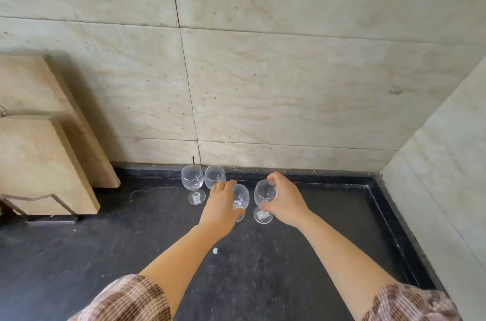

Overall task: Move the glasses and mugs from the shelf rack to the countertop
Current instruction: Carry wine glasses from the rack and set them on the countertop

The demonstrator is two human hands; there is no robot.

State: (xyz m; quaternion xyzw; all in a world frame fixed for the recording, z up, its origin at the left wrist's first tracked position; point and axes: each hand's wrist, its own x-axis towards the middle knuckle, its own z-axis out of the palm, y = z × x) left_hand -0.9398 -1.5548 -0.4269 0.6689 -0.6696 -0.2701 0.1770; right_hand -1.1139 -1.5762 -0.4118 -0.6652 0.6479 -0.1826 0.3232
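Note:
Several clear stemmed wine glasses stand on the dark countertop (302, 241) near the back wall. My left hand (221, 205) wraps around the bowl of one glass (242, 197); its foot is hidden behind the hand. My right hand (285, 199) grips the bowl of another glass (264, 193), whose foot (263, 216) rests on the counter. Two more glasses stand behind, one at the left (192, 179) and one (214, 175) partly hidden by my left hand. No shelf rack or mugs are in view.
Pale stone slabs (44, 157) lean against the wall at the left. A tiled wall (289, 97) runs along the back and another closes the right side (447, 176). The counter has a raised black edge (389, 218) at the right. A small white scrap (215, 250) lies on the counter.

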